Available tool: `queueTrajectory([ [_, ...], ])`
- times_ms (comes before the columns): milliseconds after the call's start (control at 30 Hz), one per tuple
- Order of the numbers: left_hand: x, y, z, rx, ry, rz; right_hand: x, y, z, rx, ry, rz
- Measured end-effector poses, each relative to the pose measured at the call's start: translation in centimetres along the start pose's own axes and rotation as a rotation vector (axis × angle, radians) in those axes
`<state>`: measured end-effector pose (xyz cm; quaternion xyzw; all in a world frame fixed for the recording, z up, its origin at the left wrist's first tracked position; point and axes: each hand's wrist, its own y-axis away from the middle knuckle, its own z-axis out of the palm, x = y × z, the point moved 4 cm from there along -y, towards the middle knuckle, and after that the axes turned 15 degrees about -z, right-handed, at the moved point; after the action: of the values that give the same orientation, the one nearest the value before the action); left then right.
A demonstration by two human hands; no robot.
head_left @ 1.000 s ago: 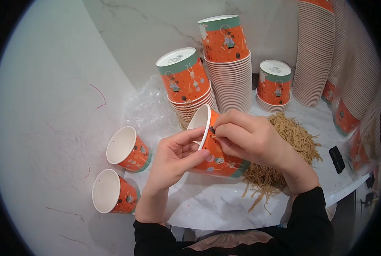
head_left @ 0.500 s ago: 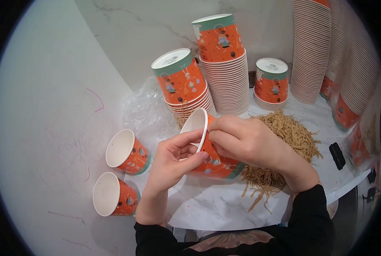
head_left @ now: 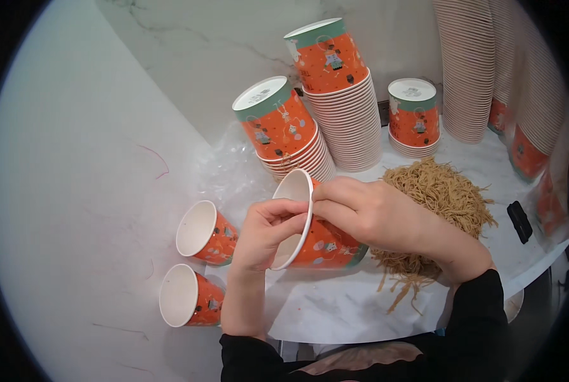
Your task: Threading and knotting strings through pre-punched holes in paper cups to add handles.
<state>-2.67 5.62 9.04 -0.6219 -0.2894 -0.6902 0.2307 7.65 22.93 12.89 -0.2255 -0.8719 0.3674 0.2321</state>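
Observation:
A tilted orange paper cup (head_left: 323, 245) with a green base and white rim is between my hands, its mouth toward the left. My left hand (head_left: 265, 232) is closed, thumb and finger pinched together at the rim. Closed too, my right hand (head_left: 367, 207) pinches at the outer side of the same rim, close to the left fingertips. Anything small between those fingertips is hidden. Under and beyond my right forearm lies a heap of tan, string-like strands (head_left: 440, 194). Two similar cups lie tipped at the left, an upper cup (head_left: 198, 228) and a lower cup (head_left: 179, 296).
Behind the hands stand a shorter inverted cup stack (head_left: 278, 127), a taller stack (head_left: 345, 121) and a small stack (head_left: 415, 121). Clear plastic wrap (head_left: 224, 172) is bunched at the left. More tall stacks (head_left: 466, 70) and a black clip-like object (head_left: 520, 221) are at the right.
My left thumb has come up from the cup's outside to pinch at the rim beside my right fingertips. The whole view has shifted slightly, with most things now farther right.

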Motion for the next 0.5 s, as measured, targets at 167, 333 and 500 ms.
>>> queueTrajectory([
  [167, 0.4, 0.2, 0.2, 0.024, -0.074, -0.034, 0.8, 0.6, 1.3, -0.021, -0.086, 0.054],
  [333, 0.1, 0.4, 1.5, -0.044, -0.152, -0.091, 1.2, 0.6, 1.6, -0.094, -0.084, 0.034],
  [500, -0.2, 0.3, 1.4, -0.046, -0.299, -0.027, 2.0, 1.1, 1.8, -0.201, -0.151, 0.109],
])
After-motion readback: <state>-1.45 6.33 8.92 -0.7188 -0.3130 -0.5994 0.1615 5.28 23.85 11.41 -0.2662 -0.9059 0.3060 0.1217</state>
